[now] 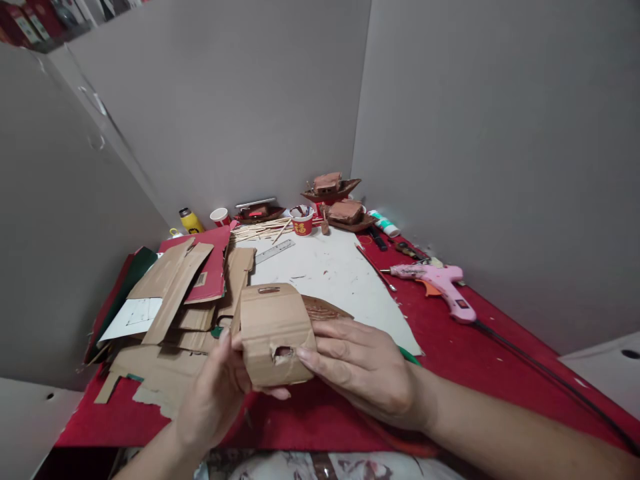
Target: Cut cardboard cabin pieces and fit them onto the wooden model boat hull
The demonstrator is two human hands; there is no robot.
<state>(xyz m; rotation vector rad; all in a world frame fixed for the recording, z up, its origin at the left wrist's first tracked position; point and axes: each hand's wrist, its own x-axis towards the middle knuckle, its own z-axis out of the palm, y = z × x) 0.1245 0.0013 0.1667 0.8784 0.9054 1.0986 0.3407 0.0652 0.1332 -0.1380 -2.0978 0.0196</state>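
Observation:
Both my hands hold a bent piece of brown cardboard (273, 330) with a slot near its top and a torn hole near its lower edge. My left hand (215, 393) grips its lower left side, thumb up along the edge. My right hand (363, 367) presses its fingers against the right side, close to the torn hole. Just behind the piece, a ribbed brown cardboard shape (323, 309) pokes out. All of this is above the front of a red table (450, 347).
A heap of cardboard scraps (180, 300) and red card lies at the left. A white work sheet (335, 273) with a metal ruler (274, 251) covers the middle. A pink glue gun (440, 283) with its cord lies right. Sticks (257, 230), cups and brown model boats (330, 188) stand at the back.

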